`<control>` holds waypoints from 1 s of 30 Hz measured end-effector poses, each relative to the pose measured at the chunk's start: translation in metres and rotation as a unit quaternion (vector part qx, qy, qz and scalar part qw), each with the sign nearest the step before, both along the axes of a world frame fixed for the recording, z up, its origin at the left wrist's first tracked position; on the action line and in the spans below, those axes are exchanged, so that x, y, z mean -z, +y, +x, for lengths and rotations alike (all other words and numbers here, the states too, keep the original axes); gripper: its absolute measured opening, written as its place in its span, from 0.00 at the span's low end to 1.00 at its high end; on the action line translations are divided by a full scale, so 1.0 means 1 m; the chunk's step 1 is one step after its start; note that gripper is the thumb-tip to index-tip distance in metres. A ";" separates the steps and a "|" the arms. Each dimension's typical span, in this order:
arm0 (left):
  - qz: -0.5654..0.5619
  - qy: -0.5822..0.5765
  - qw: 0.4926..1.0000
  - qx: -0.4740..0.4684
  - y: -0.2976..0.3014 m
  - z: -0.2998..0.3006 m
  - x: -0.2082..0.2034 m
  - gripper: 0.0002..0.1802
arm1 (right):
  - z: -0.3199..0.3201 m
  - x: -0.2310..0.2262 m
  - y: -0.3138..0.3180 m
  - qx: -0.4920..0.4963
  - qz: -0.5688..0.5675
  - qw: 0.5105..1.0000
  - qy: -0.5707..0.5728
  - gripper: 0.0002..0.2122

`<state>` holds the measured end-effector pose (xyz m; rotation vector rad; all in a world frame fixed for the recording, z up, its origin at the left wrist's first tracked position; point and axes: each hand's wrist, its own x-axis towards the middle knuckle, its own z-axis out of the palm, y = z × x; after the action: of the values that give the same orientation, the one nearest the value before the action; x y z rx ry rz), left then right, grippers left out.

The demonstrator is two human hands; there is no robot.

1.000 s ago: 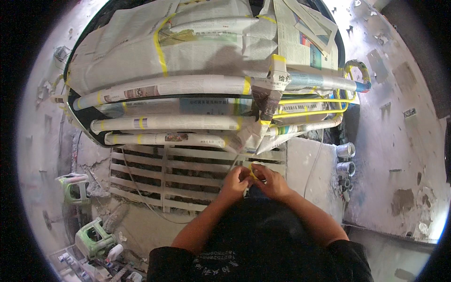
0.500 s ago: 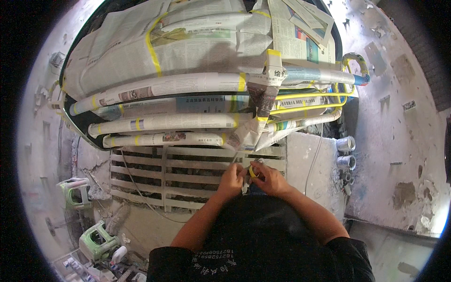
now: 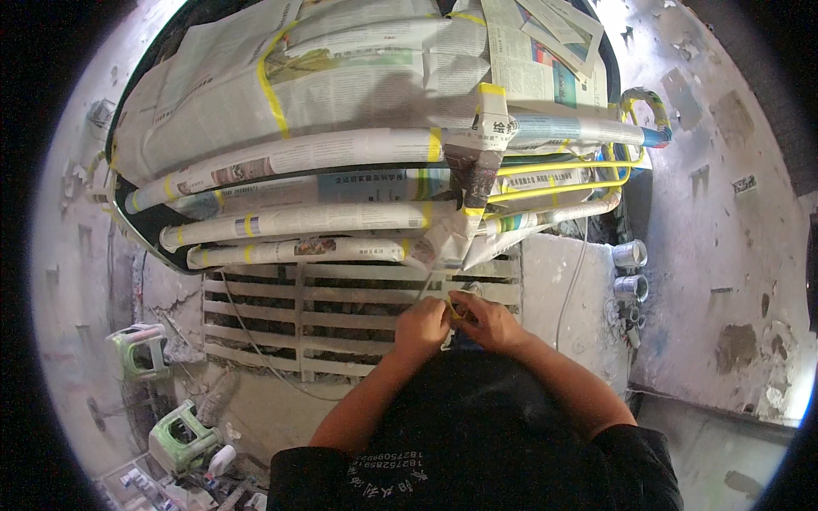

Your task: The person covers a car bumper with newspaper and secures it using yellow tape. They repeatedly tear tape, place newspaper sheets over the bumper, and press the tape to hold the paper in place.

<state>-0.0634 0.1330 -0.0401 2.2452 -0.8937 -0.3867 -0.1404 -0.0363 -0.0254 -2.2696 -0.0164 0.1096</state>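
My two hands meet in front of my body, below the paper-wrapped vehicle front. In my right hand [image 3: 492, 325] is a small roll of yellow masking tape [image 3: 456, 313], mostly hidden by the fingers. My left hand [image 3: 422, 330] is closed, its fingertips pinched against the tape; how much tape they hold is hidden. Just beyond both hands, newspaper [image 3: 447, 243] hangs in a crumpled fold at the lower middle of the bars. Newspaper-covered bars [image 3: 307, 219] run across, bound with yellow tape bands. Yellow tape also covers the thin bars [image 3: 562, 187] at the right.
A slatted grate [image 3: 341, 311] lies in the floor under the bars, with a thin hose [image 3: 268, 368] across it. Two green stools [image 3: 183, 439] stand at the left. Metal cans [image 3: 630, 288] line the right side, next to a stained pale surface [image 3: 724, 281].
Both hands have drawn closer together around the tape roll, and my right fingers have closed over more of it. The view has shifted slightly.
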 end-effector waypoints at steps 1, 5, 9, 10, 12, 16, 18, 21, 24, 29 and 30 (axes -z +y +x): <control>-0.004 -0.013 1.000 -0.001 -0.001 0.001 -0.002 0.09 | -0.001 0.001 -0.001 -0.005 0.001 1.000 -0.015 0.24; -0.016 0.037 0.999 -0.009 -0.002 0.001 0.001 0.11 | 0.002 -0.004 0.000 0.000 -0.023 0.999 0.023 0.23; -0.093 0.169 0.980 -0.040 0.001 -0.004 0.021 0.13 | 0.005 -0.001 -0.002 0.021 -0.028 0.994 0.105 0.22; -0.118 0.202 0.971 -0.044 0.002 -0.003 0.023 0.13 | 0.006 -0.002 -0.002 0.020 -0.046 0.994 0.100 0.23; -0.133 0.308 0.942 -0.030 0.002 0.002 0.010 0.14 | 0.005 0.001 -0.004 0.016 -0.052 0.996 0.074 0.23; -0.056 0.341 0.936 -0.065 0.004 0.022 0.015 0.14 | 0.002 0.009 -0.006 0.012 0.003 0.998 0.061 0.22; -0.051 0.216 0.972 -0.077 0.005 0.032 0.040 0.13 | 0.004 0.007 -0.005 0.012 0.012 0.997 0.077 0.22; -0.067 0.144 0.981 -0.107 0.006 0.054 0.057 0.12 | 0.004 0.006 -0.010 0.020 -0.005 0.998 0.058 0.21; -0.024 0.037 0.986 -0.159 0.016 0.091 0.075 0.09 | -0.002 0.010 -0.022 0.043 -0.033 0.998 0.031 0.21; -0.080 0.170 0.947 -0.262 0.000 0.116 0.087 0.11 | -0.007 0.007 -0.037 0.042 -0.102 0.990 0.090 0.21; -0.078 0.172 0.944 -0.269 -0.011 0.116 0.084 0.11 | -0.008 0.014 -0.042 0.047 -0.113 0.989 0.084 0.21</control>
<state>0.0524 0.1220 -0.1238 2.0782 -0.1106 -0.4152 -0.1480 -0.0780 -0.0394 -2.4740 0.2020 0.2650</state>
